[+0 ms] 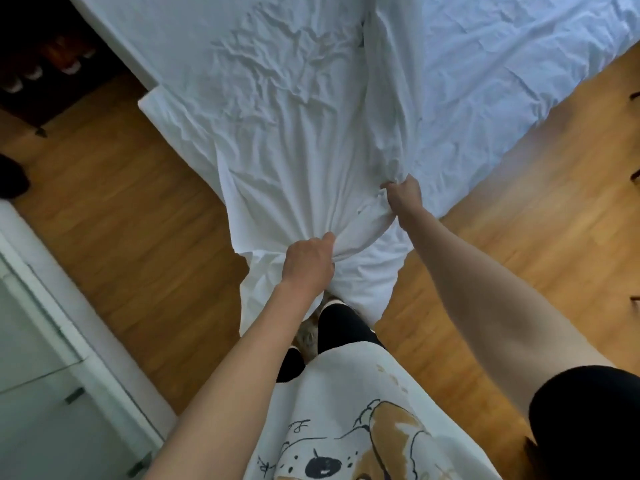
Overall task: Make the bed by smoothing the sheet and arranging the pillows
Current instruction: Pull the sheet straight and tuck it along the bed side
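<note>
A white, wrinkled sheet (284,109) covers the corner of the bed and hangs down toward my feet. My left hand (308,263) is clenched on a bunched fold of the sheet at the near corner. My right hand (403,195) grips another gathered fold a little farther up and to the right. The cloth stretches in taut creases from both fists up over the mattress. A second white layer (502,71) lies flatter on the right part of the bed. No pillows are in view.
Wooden floor (131,209) lies on both sides of the bed corner. A white cabinet (52,358) with handles stands at the left. A dark shelf with shoes (45,60) sits at the upper left. My legs and feet stand right at the bed corner.
</note>
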Demonstrator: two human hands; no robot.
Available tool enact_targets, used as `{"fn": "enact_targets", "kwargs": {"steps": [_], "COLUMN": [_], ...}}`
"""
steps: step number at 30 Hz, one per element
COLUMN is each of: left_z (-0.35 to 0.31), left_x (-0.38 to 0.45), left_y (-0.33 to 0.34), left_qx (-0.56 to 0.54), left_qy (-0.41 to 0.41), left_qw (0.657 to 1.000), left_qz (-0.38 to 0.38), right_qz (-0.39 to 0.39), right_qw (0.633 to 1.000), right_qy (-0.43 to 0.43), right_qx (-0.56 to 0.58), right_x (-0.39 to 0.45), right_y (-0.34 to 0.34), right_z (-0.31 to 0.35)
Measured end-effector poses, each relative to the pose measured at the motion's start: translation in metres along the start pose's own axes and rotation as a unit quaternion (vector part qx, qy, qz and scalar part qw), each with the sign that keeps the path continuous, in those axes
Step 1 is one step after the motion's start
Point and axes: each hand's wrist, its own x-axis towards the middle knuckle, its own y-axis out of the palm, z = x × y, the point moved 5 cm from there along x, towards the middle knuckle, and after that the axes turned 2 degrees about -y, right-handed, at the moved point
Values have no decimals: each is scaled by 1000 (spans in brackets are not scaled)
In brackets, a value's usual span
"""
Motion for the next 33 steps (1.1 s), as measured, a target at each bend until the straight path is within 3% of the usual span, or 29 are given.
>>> {"fn": "enact_targets", "kwargs": {"steps": [11, 14, 20, 22, 27, 33], "left_z": [-121, -151, -169, -180, -193, -208], "left_x": [-25, -25, -41, -54, -60, -43], "left_y": [46, 62, 139, 155, 155, 128], "left_qx": [-46, 10, 144, 142, 103, 69], "left_qy": [-61, -72, -160, -153, -171, -194], "left_qw": [997, 997, 953, 949, 954, 958], "left_qz": [-16, -12, 213, 238, 225, 201], "right_qz": [27, 47, 173, 193, 230, 253], "right_qw": [997, 994, 963, 956, 930, 925], "right_qy": [-29, -22, 76, 62, 45, 32], "right_qx": [-64, -99, -191, -210, -282, -283], "right_x": [19, 28, 24, 12, -7, -16], "right_y": [-90, -106, -112, -119, -145, -193], "right_z": [-68, -87, -144, -163, -191, -208]}}
